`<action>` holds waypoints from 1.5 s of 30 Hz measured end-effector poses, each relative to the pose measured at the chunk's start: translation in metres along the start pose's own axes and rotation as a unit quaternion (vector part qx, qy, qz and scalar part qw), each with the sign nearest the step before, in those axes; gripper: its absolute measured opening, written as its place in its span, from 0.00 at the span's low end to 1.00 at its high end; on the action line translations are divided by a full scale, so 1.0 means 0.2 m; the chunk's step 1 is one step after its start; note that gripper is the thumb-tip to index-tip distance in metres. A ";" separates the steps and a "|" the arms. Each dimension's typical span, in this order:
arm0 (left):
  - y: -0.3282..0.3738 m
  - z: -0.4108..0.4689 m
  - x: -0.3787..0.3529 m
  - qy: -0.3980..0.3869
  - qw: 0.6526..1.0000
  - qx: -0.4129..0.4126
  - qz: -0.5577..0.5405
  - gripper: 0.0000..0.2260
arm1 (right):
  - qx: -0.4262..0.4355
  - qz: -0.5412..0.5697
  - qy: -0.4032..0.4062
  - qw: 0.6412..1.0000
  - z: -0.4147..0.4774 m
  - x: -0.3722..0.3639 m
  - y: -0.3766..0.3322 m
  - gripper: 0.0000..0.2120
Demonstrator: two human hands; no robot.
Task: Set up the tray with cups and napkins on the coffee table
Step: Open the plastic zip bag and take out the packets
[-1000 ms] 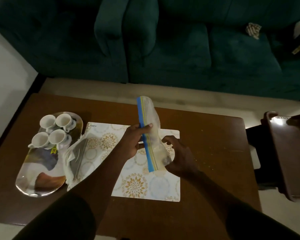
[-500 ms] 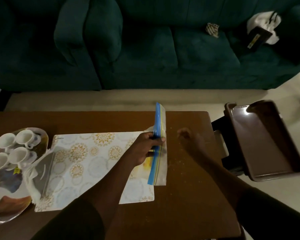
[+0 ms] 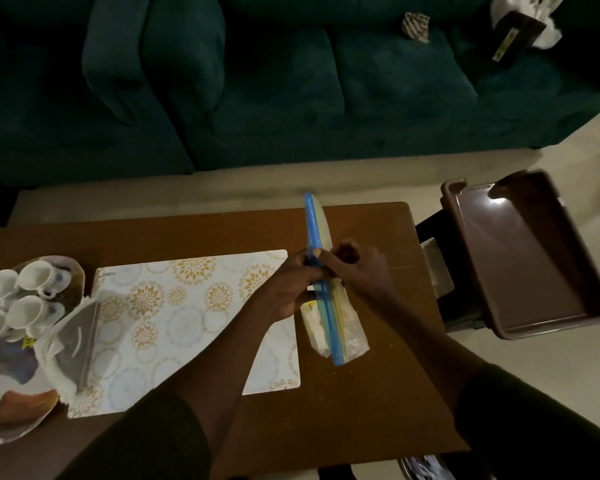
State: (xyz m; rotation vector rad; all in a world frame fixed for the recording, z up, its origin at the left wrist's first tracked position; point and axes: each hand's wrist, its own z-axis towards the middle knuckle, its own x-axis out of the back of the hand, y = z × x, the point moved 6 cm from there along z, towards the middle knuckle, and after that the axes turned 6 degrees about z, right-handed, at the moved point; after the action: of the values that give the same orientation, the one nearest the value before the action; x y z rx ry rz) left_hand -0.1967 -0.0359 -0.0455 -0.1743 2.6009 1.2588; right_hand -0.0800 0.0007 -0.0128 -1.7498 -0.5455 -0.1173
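Both hands pinch the blue zip strip of a clear zip bag (image 3: pixel 326 327) held above the brown coffee table (image 3: pixel 361 410), just right of the placemat. My left hand (image 3: pixel 291 289) grips the strip from the left, my right hand (image 3: pixel 354 268) from the right. Pale contents sit inside the bag; I cannot tell what they are. An oval patterned tray (image 3: pixel 14 403) at the table's left edge carries several white cups (image 3: pixel 25 310). White napkins in a clear wrapper (image 3: pixel 66 344) lean against the tray.
A floral placemat (image 3: pixel 187 327) covers the table's middle. A brown plastic tray (image 3: pixel 527 258) rests on a stand right of the table. A dark green sofa (image 3: pixel 257 81) runs along the back, with a small striped item and a dark box on it.
The view swung right, so the cup tray sits further left. My right hand let go of the bag, hovered beside it, then came back onto the zip strip. My left hand kept hold throughout.
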 end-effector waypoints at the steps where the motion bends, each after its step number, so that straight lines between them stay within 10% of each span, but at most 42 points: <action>1: 0.00 -0.01 0.00 -0.017 1.000 0.002 -0.013 0.12 | 0.002 -0.010 0.001 1.000 0.00 0.00 -0.01 0.19; 8: 0.02 -0.05 0.05 -0.111 0.992 -0.010 -0.066 0.10 | 0.014 -0.037 0.023 0.999 0.02 0.01 -0.03 0.13; 31: 0.10 -0.15 0.15 0.157 0.977 -0.024 0.144 0.12 | 0.021 -0.075 0.005 0.997 0.00 -0.04 -0.12 0.05; 39: 0.25 -0.28 0.31 0.293 0.932 -0.146 0.159 0.15 | 0.021 -0.075 0.156 0.985 0.01 0.22 -0.16 0.10; 45: 0.21 -0.29 0.23 0.230 0.947 -0.135 0.182 0.15 | 0.084 -0.112 0.126 0.982 -0.02 0.15 -0.25 0.14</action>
State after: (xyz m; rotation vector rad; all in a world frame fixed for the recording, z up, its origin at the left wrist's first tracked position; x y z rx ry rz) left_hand -0.2602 -0.0542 0.0083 -0.0367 2.9269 1.9057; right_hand -0.0725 0.0127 0.0436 -1.4794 -0.5479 -0.4341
